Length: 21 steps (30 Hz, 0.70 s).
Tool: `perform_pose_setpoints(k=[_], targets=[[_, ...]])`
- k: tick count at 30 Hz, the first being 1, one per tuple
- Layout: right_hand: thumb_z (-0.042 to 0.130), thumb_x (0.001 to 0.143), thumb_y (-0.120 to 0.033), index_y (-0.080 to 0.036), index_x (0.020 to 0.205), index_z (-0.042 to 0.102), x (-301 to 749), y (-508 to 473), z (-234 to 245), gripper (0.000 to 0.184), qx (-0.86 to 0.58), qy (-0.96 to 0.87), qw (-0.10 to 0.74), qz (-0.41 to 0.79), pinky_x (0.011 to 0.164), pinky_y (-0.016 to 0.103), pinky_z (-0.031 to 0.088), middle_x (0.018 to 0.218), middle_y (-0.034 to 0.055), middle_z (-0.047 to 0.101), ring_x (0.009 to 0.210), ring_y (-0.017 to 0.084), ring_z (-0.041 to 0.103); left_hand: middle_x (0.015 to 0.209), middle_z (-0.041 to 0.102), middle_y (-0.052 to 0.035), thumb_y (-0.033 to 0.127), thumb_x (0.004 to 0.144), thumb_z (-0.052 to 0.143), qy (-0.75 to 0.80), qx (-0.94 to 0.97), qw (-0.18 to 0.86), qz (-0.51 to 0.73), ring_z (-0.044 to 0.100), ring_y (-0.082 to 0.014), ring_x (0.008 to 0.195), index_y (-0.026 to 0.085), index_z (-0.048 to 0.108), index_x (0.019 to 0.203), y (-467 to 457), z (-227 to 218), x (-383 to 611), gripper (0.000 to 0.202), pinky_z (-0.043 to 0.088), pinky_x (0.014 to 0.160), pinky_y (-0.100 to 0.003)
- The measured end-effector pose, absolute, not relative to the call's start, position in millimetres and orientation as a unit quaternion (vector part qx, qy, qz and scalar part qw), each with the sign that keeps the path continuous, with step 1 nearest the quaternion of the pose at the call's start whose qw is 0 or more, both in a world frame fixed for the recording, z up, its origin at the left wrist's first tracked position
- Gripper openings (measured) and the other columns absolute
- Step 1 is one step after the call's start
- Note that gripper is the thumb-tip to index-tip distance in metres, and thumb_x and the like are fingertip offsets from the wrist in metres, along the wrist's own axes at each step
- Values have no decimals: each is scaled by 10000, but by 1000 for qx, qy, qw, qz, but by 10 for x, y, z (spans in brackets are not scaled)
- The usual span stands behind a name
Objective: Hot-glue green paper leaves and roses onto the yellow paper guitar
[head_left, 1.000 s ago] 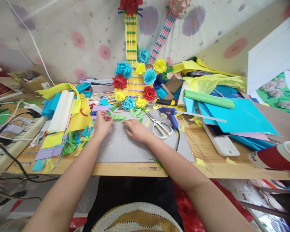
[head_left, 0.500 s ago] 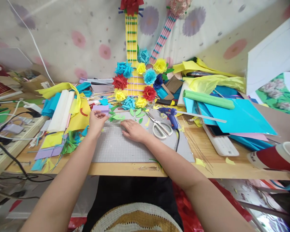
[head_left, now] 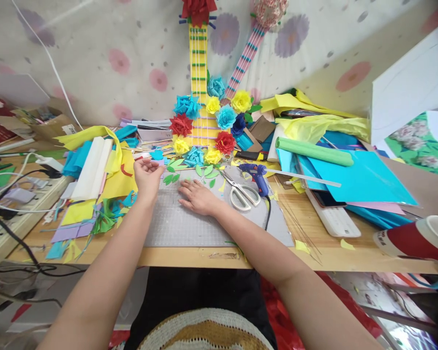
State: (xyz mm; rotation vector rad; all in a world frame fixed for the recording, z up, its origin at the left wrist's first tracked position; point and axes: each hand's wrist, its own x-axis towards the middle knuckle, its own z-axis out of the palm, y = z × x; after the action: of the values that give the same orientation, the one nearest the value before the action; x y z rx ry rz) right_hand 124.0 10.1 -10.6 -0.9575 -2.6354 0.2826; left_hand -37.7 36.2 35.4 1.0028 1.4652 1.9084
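Note:
My left hand (head_left: 148, 176) hovers over the left side of the grey cutting mat (head_left: 175, 228), fingers loosely curled and slightly apart, with nothing visible in them. Just right of it lie dark green paper leaves (head_left: 171, 179), and beyond them lighter green leaves (head_left: 176, 164). Palm down on the mat, my right hand (head_left: 197, 196) has its fingers spread beside the leaves. More leaves on white stems (head_left: 206, 171) lie past its fingertips. White-handled scissors (head_left: 244, 194) and a blue glue gun (head_left: 257, 176) rest to its right.
A yellow paper guitar (head_left: 199, 63) with paper flowers stands at the back, a pink one (head_left: 246, 58) behind it. Crepe paper (head_left: 91, 167) and scraps crowd the left. Blue sheets (head_left: 365, 177), a green roll (head_left: 314, 151) and a paper cup (head_left: 416, 237) occupy the right.
My left hand has drawn slightly away from the leaves, which now lie separately on the mat. My right hand has shifted a little left and nearer, its fingers more spread.

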Motion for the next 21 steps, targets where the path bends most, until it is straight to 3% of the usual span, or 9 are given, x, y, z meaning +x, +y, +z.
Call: perform_pose_setpoints(k=[7, 12, 16, 21], targets=[[444, 885, -338, -128, 1245, 494, 1232, -63, -71, 420, -281, -935, 194, 92, 1079, 465, 244, 1321, 140, 507, 1237, 233, 437, 705, 511, 53, 9, 568, 630, 544, 407, 238, 693, 529, -66, 633, 200, 384, 857, 421, 85, -209, 424, 437, 645, -209], [447, 834, -170, -134, 1079, 586, 1373, 80, -21, 284, -436, -841, 304, 103, 948, 388, 390, 1055, 110, 643, 1038, 227, 529, 736, 519, 38, 67, 606, 649, 542, 483, 271, 632, 537, -84, 662, 208, 403, 861, 400, -250, -45, 382, 441, 642, -223], [431, 808, -127, -153, 991, 606, 1511, 205, -27, 255, -518, -777, 335, 123, 895, 381, 412, 1010, 99, 654, 987, 236, 535, 774, 526, 18, 95, 642, 631, 537, 531, 267, 599, 546, -101, 711, 210, 412, 866, 384, -334, -37, 334, 450, 685, -248], [376, 777, -59, -128, 1151, 519, 1527, 240, -58, 406, -536, -761, 344, 128, 911, 380, 398, 1062, 90, 651, 1018, 238, 515, 791, 589, 1, 62, 672, 552, 525, 610, 270, 529, 586, -135, 759, 217, 433, 986, 321, -319, -85, 370, 452, 773, -316]])
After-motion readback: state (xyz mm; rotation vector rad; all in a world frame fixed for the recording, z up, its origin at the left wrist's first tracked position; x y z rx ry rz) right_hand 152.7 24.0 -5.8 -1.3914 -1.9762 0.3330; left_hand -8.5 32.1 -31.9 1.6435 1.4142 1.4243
